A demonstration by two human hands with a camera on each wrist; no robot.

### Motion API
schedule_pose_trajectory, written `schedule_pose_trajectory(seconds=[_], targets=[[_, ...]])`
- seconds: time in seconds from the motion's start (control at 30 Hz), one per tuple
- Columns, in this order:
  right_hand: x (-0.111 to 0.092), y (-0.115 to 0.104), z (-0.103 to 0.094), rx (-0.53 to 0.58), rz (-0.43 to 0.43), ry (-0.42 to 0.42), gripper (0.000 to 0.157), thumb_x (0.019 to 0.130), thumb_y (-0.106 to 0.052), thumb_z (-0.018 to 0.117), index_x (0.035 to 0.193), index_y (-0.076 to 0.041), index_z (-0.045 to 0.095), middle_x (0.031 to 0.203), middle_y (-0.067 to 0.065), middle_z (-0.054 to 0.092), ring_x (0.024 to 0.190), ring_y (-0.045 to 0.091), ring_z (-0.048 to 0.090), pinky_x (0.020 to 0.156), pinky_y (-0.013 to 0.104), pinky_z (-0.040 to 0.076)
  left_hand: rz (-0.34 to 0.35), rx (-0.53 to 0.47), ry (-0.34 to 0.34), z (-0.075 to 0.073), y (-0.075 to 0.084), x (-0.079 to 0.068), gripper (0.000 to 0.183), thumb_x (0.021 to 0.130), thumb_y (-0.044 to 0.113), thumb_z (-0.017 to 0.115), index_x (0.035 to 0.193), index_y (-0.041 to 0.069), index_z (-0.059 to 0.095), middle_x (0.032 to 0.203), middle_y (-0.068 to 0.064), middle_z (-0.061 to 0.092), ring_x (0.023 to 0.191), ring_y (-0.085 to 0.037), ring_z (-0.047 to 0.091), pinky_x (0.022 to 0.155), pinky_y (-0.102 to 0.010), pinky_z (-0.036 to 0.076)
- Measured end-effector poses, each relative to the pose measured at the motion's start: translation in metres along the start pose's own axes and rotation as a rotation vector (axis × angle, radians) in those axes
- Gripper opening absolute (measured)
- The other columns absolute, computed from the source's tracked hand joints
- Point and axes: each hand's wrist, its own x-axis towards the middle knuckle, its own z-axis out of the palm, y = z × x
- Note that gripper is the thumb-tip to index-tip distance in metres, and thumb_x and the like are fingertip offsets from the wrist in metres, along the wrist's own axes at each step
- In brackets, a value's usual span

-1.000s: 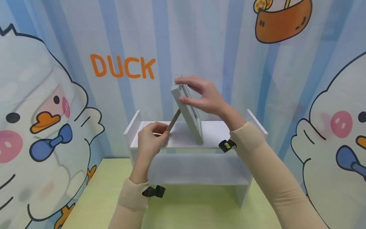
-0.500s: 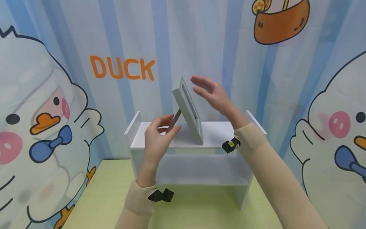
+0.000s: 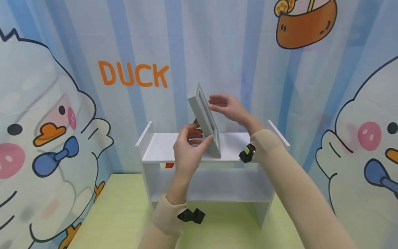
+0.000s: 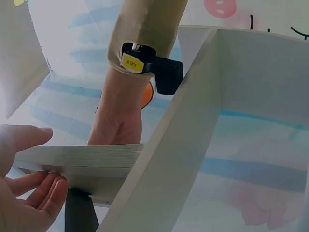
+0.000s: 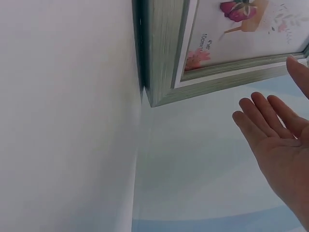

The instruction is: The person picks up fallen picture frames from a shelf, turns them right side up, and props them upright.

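Observation:
A grey picture frame [image 3: 203,117] leans backward on the top board of a white shelf unit [image 3: 161,148], propped up from behind. My left hand [image 3: 200,136] pinches its near lower edge, thumb on the front and fingers behind. The left wrist view shows the frame's edge [image 4: 87,157] between thumb and fingers of that hand [image 4: 53,159], with the dark strut [image 4: 79,212] below. My right hand [image 3: 214,103] hovers open beside the frame's front face, fingers straight. In the right wrist view that hand [image 5: 270,116] is apart from the frame [image 5: 169,48], which shows a flower print.
The shelf unit stands on a green tabletop [image 3: 118,214] against a curtain printed with cartoon ducks [image 3: 46,131]. Raised side lips [image 3: 144,133] bound the top board. A lower shelf board [image 3: 217,197] sits beneath, and a small red thing [image 3: 169,165] shows under the top board.
My left hand moved right from the strut to the frame's near edge. My right hand let go of the frame's top, then dropped lower beside its front face.

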Motion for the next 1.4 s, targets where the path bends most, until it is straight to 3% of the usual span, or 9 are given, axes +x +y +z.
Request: schedule_pose_trajectory(seconds=[0.23, 0.37, 0.43, 0.53, 0.77, 0.93, 1.1, 1.4], targets=[[0.016, 0.029, 0.000, -0.046, 0.089, -0.126, 0.055, 0.085, -0.033, 0.057, 0.131, -0.008, 0.041, 0.126, 0.011, 0.050, 0.113, 0.022, 0.050, 0.091, 0.033, 0.044, 0.028, 0.035, 0.018, 0.008, -0.012, -0.001, 0.040, 0.071, 0.027, 0.073, 0.103, 0.010, 0.056, 0.092, -0.002, 0.059, 0.079, -0.012, 0.059, 0.069, -0.027, 0.052], [0.018, 0.032, 0.003, 0.014, 0.106, -0.156, 0.054, 0.086, -0.030, 0.057, 0.131, -0.005, 0.040, 0.124, 0.013, 0.050, 0.112, 0.023, 0.051, 0.091, 0.033, 0.044, 0.045, 0.034, 0.029, 0.010, -0.013, -0.001, 0.037, 0.071, 0.022, 0.073, 0.101, 0.008, 0.056, 0.090, -0.004, 0.060, 0.077, -0.015, 0.059, 0.067, -0.030, 0.052], [0.017, 0.031, 0.003, 0.043, 0.115, -0.167, 0.054, 0.086, -0.028, 0.056, 0.131, -0.004, 0.038, 0.125, 0.015, 0.050, 0.112, 0.024, 0.051, 0.091, 0.035, 0.044, 0.046, 0.034, 0.030, 0.009, -0.004, -0.002, 0.036, 0.072, 0.017, 0.073, 0.100, 0.004, 0.055, 0.090, -0.009, 0.060, 0.077, -0.020, 0.059, 0.067, -0.034, 0.053], [0.016, 0.027, 0.003, 0.066, 0.130, -0.184, 0.052, 0.087, -0.026, 0.055, 0.131, -0.003, 0.038, 0.125, 0.016, 0.049, 0.113, 0.026, 0.050, 0.092, 0.037, 0.044, 0.050, 0.041, 0.030, 0.010, -0.003, -0.002, 0.036, 0.072, 0.016, 0.073, 0.100, 0.003, 0.055, 0.090, -0.009, 0.060, 0.077, -0.020, 0.059, 0.067, -0.035, 0.053], [0.017, 0.036, -0.002, 0.085, 0.106, -0.224, 0.047, 0.087, -0.027, 0.055, 0.127, -0.005, 0.044, 0.124, 0.011, 0.051, 0.112, 0.023, 0.050, 0.091, 0.036, 0.044, 0.071, 0.053, 0.026, 0.009, 0.017, -0.006, 0.033, 0.073, 0.007, 0.070, 0.099, -0.004, 0.053, 0.090, -0.017, 0.059, 0.077, -0.027, 0.059, 0.068, -0.040, 0.052], [0.015, 0.038, -0.007, 0.103, 0.127, -0.247, 0.045, 0.089, -0.025, 0.053, 0.128, -0.005, 0.044, 0.126, 0.011, 0.049, 0.115, 0.023, 0.048, 0.093, 0.036, 0.042, 0.082, 0.043, 0.017, 0.007, 0.003, -0.002, 0.033, 0.073, 0.012, 0.071, 0.100, 0.001, 0.056, 0.089, -0.012, 0.061, 0.075, -0.022, 0.060, 0.067, -0.035, 0.053], [0.009, 0.032, -0.012, 0.058, 0.192, -0.229, 0.043, 0.088, -0.026, 0.053, 0.125, -0.005, 0.046, 0.123, 0.010, 0.050, 0.113, 0.022, 0.049, 0.093, 0.036, 0.043, 0.051, 0.055, 0.019, 0.001, -0.015, 0.005, 0.031, 0.073, 0.018, 0.071, 0.100, 0.007, 0.058, 0.089, -0.005, 0.062, 0.074, -0.015, 0.060, 0.066, -0.028, 0.052], [-0.005, 0.015, -0.023, -0.035, 0.378, -0.174, 0.044, 0.087, -0.025, 0.056, 0.122, 0.000, 0.046, 0.119, 0.016, 0.052, 0.110, 0.027, 0.051, 0.093, 0.036, 0.042, -0.042, 0.078, 0.011, -0.014, -0.021, 0.018, 0.027, 0.072, 0.013, 0.069, 0.098, 0.007, 0.062, 0.088, -0.005, 0.065, 0.075, -0.015, 0.062, 0.069, -0.026, 0.052]])
